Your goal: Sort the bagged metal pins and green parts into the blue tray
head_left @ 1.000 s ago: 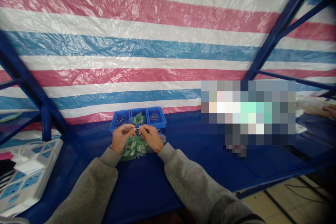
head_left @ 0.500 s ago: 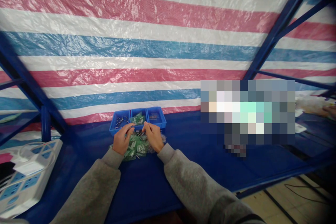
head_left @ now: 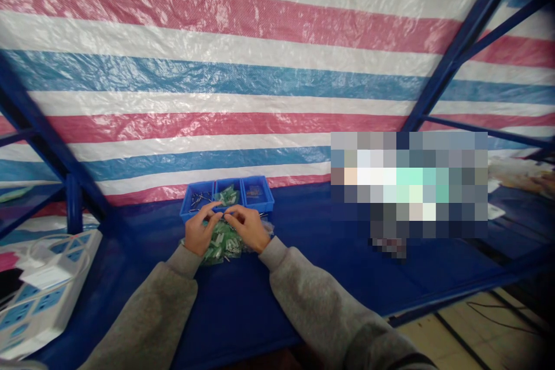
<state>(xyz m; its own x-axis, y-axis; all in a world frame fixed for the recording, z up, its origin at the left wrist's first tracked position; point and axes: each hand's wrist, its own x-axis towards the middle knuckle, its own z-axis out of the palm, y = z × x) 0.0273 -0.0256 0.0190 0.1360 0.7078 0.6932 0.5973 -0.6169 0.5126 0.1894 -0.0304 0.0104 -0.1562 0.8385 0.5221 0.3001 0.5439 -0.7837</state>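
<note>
My left hand (head_left: 200,230) and my right hand (head_left: 248,226) meet over a pile of small green circuit boards and metal pins (head_left: 224,243) on the blue table (head_left: 243,300). Both hands have their fingers pinched together at a tiny part between them, too small to name. Just behind the hands stands a blue three-compartment tray (head_left: 228,195): pins in its left cell, green boards in the middle cell, a few small parts in the right one. Grey sleeves cover both forearms.
A striped red, white and blue tarp (head_left: 260,69) hangs behind the table. Blue metal frame posts (head_left: 74,208) stand at left and right. White power strips (head_left: 41,283) with cable lie at the left edge. A blurred patch (head_left: 410,185) sits at the right.
Both hands dipped toward the pile half a second ago, then drew together again just in front of the tray. The view has barely shifted.
</note>
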